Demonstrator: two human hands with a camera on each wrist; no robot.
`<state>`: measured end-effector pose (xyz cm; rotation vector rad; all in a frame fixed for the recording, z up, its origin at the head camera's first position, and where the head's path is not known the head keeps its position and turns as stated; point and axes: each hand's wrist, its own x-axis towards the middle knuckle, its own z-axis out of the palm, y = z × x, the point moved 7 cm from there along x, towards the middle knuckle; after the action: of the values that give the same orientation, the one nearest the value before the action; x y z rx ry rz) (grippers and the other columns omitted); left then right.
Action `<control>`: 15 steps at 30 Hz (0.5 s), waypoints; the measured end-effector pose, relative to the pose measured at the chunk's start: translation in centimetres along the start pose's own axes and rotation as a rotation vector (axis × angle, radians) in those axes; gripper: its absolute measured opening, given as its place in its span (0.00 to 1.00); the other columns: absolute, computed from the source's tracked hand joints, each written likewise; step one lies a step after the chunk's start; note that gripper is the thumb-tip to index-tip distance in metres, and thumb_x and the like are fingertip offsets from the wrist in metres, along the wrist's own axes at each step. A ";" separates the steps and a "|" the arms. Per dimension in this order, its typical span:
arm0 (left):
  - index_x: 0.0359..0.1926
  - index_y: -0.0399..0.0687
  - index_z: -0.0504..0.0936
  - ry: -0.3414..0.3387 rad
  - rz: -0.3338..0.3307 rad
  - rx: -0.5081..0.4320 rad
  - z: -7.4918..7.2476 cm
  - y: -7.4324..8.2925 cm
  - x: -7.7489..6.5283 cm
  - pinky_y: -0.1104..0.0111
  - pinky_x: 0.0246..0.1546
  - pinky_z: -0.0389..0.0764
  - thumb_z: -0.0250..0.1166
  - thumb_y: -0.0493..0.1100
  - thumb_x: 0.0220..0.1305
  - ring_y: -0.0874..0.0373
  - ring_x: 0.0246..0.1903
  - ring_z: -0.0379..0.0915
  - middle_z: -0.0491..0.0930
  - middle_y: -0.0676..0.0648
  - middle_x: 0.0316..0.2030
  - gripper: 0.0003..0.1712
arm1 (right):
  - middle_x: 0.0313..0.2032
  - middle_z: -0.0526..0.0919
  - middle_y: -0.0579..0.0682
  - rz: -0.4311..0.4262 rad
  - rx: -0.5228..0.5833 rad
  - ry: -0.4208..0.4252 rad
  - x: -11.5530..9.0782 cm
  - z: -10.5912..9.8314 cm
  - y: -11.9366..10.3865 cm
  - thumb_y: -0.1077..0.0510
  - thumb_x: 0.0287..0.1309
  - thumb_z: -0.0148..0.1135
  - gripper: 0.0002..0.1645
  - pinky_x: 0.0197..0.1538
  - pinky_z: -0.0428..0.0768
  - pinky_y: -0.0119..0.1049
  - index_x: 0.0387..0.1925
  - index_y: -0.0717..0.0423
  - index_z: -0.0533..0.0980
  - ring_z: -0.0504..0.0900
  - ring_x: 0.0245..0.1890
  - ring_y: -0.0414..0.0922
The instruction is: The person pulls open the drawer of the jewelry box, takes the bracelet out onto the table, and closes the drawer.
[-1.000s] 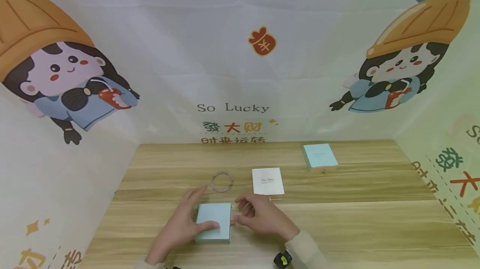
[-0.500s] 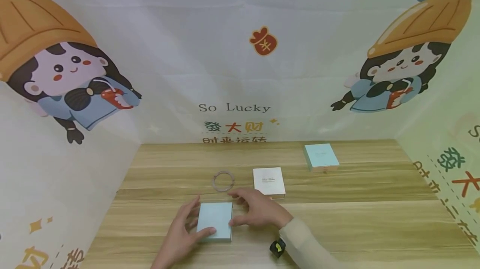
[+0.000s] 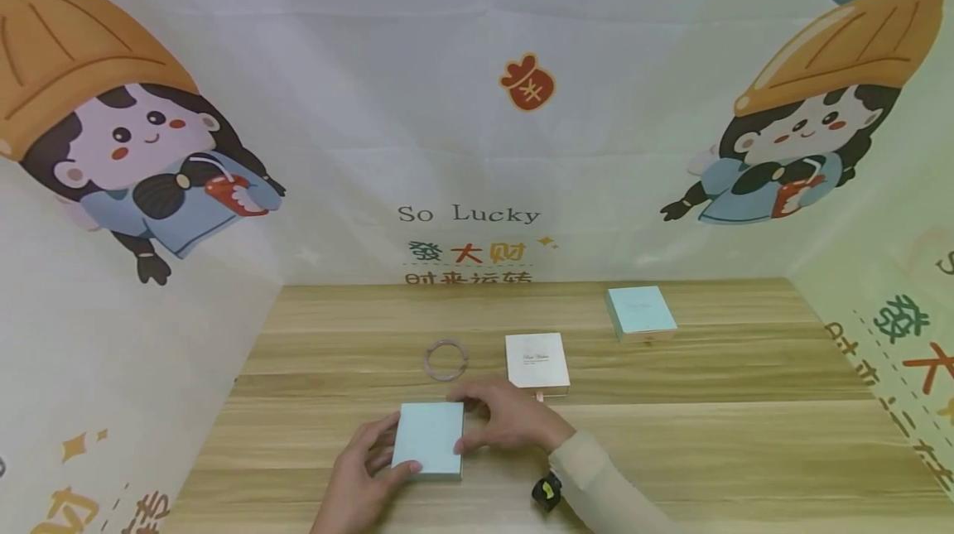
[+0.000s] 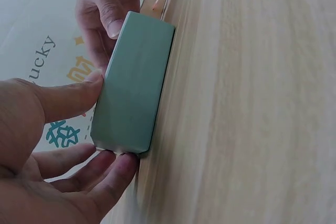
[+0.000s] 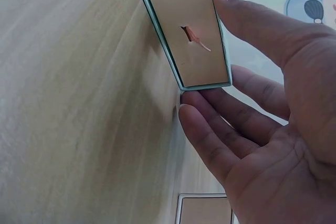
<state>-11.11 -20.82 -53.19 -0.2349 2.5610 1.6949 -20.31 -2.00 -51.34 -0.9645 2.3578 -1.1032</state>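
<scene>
A light blue drawer box (image 3: 428, 440) lies flat on the table between both hands. My left hand (image 3: 365, 468) holds it from the left, thumb on the near left part of the top and fingers against the left side. From the right, my right hand (image 3: 510, 418) grips it with its thumb at the right edge and fingers round the far corner. In the right wrist view, the tan drawer front (image 5: 197, 61) sits inside the sleeve, with a small pink ribbon tab (image 5: 193, 36) sticking out. Beyond the box lies a thin pale purple bangle (image 3: 427, 362).
A white drawer box (image 3: 537, 358) with printed lettering stands just beyond the right hand. Farther back to the right is another light blue box (image 3: 643, 310). Printed cloth walls (image 3: 358, 103) enclose the wooden table (image 3: 708, 451) at the back and sides.
My right hand has gone from the ribbon tab at the box's right side to gripping its right edge and far corner. My left thumb has slid back toward the near left edge.
</scene>
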 end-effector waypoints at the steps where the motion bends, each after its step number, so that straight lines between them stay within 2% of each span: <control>1: 0.71 0.43 0.70 0.005 0.001 -0.002 0.0 0.0 0.0 0.68 0.60 0.81 0.78 0.38 0.55 0.46 0.62 0.75 0.74 0.43 0.61 0.43 | 0.55 0.86 0.44 0.001 0.005 0.002 0.0 0.0 0.0 0.48 0.48 0.82 0.38 0.63 0.80 0.38 0.61 0.53 0.79 0.84 0.55 0.41; 7: 0.69 0.41 0.73 0.026 0.018 -0.014 -0.2 0.0 0.2 0.71 0.57 0.82 0.77 0.35 0.55 0.47 0.59 0.77 0.76 0.42 0.60 0.40 | 0.53 0.86 0.48 0.004 0.023 0.019 -0.1 0.0 0.2 0.49 0.47 0.82 0.38 0.59 0.82 0.37 0.60 0.55 0.80 0.84 0.54 0.44; 15: 0.62 0.39 0.79 0.047 0.030 -0.024 -0.6 -0.2 0.5 0.71 0.55 0.84 0.76 0.34 0.55 0.47 0.56 0.80 0.81 0.43 0.55 0.33 | 0.45 0.87 0.45 0.002 0.042 0.038 -0.2 -0.1 0.3 0.48 0.49 0.81 0.29 0.49 0.83 0.31 0.53 0.53 0.82 0.85 0.45 0.42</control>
<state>-11.56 -21.48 -53.23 -0.2420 2.5914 1.7514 -20.38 -1.62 -51.50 -0.9345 2.3552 -1.1753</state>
